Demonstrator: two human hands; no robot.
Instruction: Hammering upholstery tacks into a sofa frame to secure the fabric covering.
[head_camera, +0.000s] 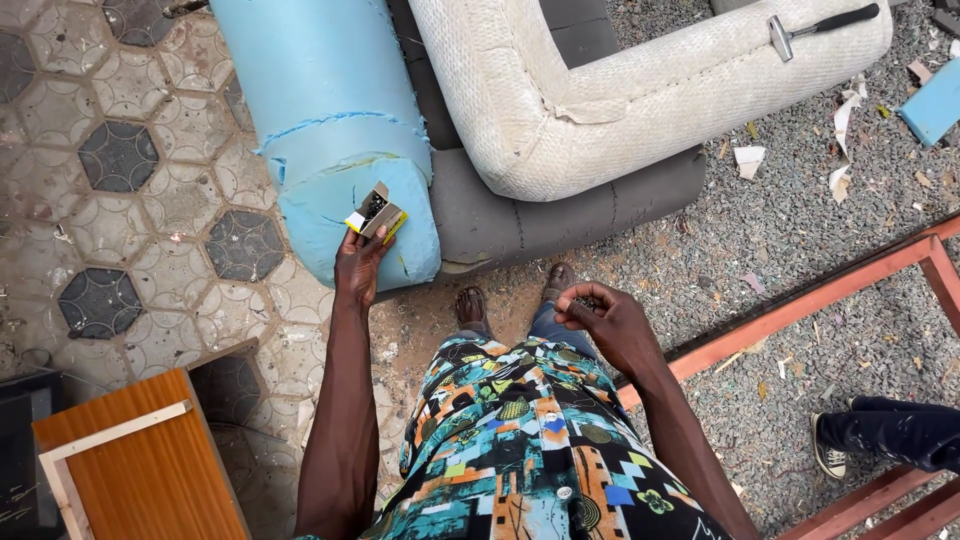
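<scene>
Your left hand (358, 262) pinches the small open staple box (377, 212) against the blue foam roll (335, 120), while your right hand's (605, 318) fingers (572, 300) curl together, seemingly pinching something unseen.

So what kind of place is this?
Probably an outdoor upholstery workshop. There's a blue foam roll, a padded cream frame with a hammer on it, and scraps on the gravel.

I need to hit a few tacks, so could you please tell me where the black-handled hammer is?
In the head view, the black-handled hammer lies at top right on the cream upholstered cushion frame, above the grey gravel.
</scene>
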